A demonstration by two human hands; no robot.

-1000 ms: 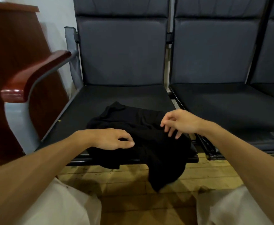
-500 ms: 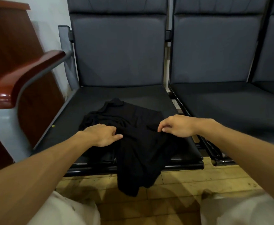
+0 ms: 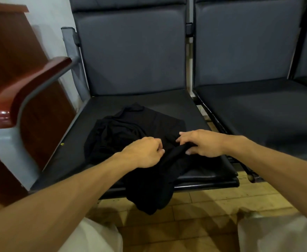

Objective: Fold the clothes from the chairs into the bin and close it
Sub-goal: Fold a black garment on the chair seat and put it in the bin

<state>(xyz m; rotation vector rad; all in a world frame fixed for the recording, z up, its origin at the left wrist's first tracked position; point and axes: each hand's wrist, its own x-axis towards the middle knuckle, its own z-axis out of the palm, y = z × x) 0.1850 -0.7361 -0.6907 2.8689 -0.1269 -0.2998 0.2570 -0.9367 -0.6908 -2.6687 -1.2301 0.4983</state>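
Note:
A crumpled black garment (image 3: 123,131) lies on the dark seat of the left chair (image 3: 167,99), and one end of it hangs over the seat's front edge toward the floor. My left hand (image 3: 143,151) is curled into a fist on the middle of the cloth and grips a fold of it. Just to its right, my right hand (image 3: 201,143) pinches a ridge of the same cloth between thumb and fingers. The bin is out of view.
A second dark chair (image 3: 258,106) stands to the right, joined to the first. A red-brown wooden armrest (image 3: 21,91) juts out at the left, with a wooden cabinet (image 3: 9,51) behind it. Tan floor tiles (image 3: 194,224) lie below, with my white-trousered knees at the bottom.
Both hands have closed toward each other on the middle of the garment, and each now takes hold of a fold. The cloth has bunched up between them.

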